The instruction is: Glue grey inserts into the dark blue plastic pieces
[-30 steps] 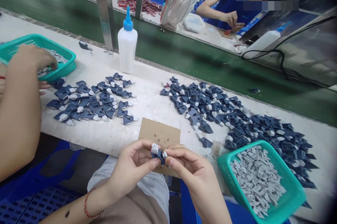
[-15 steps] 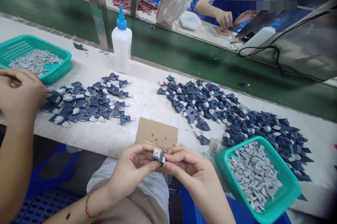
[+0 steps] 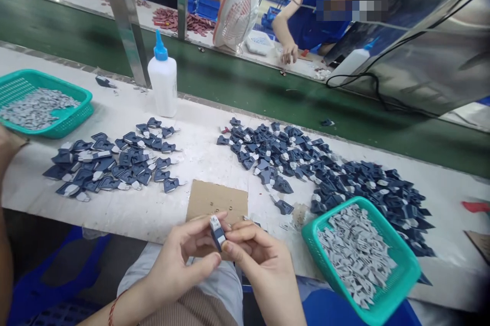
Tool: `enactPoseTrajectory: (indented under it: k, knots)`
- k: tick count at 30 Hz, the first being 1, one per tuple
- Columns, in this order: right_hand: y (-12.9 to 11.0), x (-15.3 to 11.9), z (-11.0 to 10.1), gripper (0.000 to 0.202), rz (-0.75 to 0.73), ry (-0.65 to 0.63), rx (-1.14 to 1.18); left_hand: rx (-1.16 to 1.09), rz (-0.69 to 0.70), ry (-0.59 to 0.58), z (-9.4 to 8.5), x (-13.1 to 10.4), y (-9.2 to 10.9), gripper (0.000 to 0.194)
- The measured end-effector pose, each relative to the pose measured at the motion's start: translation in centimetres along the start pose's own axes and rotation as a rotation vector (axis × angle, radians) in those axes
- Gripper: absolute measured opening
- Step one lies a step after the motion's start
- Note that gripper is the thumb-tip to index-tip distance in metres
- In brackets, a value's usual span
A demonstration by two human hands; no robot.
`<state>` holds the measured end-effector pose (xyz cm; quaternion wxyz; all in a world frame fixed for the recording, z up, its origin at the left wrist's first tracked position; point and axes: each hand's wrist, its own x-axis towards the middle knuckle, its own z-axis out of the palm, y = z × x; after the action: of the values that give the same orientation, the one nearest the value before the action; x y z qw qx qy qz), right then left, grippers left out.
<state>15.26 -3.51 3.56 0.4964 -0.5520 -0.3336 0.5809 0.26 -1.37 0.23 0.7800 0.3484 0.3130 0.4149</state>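
A small navy-and-light-grey plastic part (image 3: pixel 217 233) is held between my two hands, above the near edge of the table. My left hand (image 3: pixel 186 252) cradles it with curled fingers, and its thumb stands a little off the part. The thumb and fingers of my right hand (image 3: pixel 260 252) pinch its right side; some fingertips are hidden behind it. Just beyond my hands lies a cardboard piece (image 3: pixel 214 192) with a few tiny metal rings on it. Assembled navy parts (image 3: pixel 126 160) lie in a loose group to the left, and a larger pile of navy parts (image 3: pixel 283 150) spreads to the right.
A green basket (image 3: pixel 312 236) of light-grey pieces stands at right, another green basket (image 3: pixel 82 106) at far left. A white bottle (image 3: pixel 163 83) with a blue cap stands behind the left group. Another person's arm (image 3: pixel 5 163) enters at left. Co-workers sit beyond the green strip (image 3: pixel 237 81).
The part has turned more upright in my hands, and my left thumb has moved off it. The neighbour's hand at left has drawn back from the parts. The whole view has shifted.
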Motion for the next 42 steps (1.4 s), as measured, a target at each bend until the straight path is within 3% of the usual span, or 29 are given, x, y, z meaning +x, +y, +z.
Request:
enactPoseTrajectory:
  k: [3,6,8,12,15,18,24,28,32,37,42]
  knots:
    - [0.3,-0.4,0.1,0.003,-0.075,-0.042,-0.068,0.009,-0.067,0.063,0.1,0.4,0.1,0.041]
    - [0.3,-0.9,-1.9,0.012,-0.090,-0.006,-0.181,0.167,-0.088,0.136,-0.6,1.0,0.9,0.043]
    - [-0.1,-1.3,-4.7,0.015,-0.138,0.157,-0.356,0.360,-0.001,0.200,-1.8,1.7,1.7,0.047]
    - [-1.6,-1.7,-12.7,0.030,-0.192,0.613,-0.857,0.940,0.204,0.346,-5.2,4.2,3.8,0.050]
    - [-2.4,-1.3,-17.9,0.039,-0.035,0.648,-1.167,1.419,0.300,0.292,-7.3,6.4,5.1,0.047]
    - [-2.6,-0.2,-20.8,0.040,0.000,0.487,-1.354,1.686,0.310,0.170,-8.2,7.9,5.8,0.048]
    - [-2.8,1.4,-21.6,0.031,0.055,0.316,-1.409,1.916,0.213,0.085,-7.8,8.3,6.8,0.044]
    - [-3.2,2.2,-22.0,0.026,0.087,0.252,-1.434,2.004,0.310,0.136,-6.0,9.2,7.3,0.041]
    - [-3.2,2.8,-22.7,0.020,0.065,0.221,-1.451,1.858,0.440,0.030,-4.1,12.7,7.4,0.037]
    - [-3.3,2.6,-23.2,0.027,0.004,0.204,-1.425,1.736,0.448,-0.055,-3.5,18.3,7.1,0.037]
    - [-3.2,1.7,-23.1,0.029,-0.117,0.318,-1.245,1.612,0.406,-0.075,-3.4,19.9,6.7,0.024]
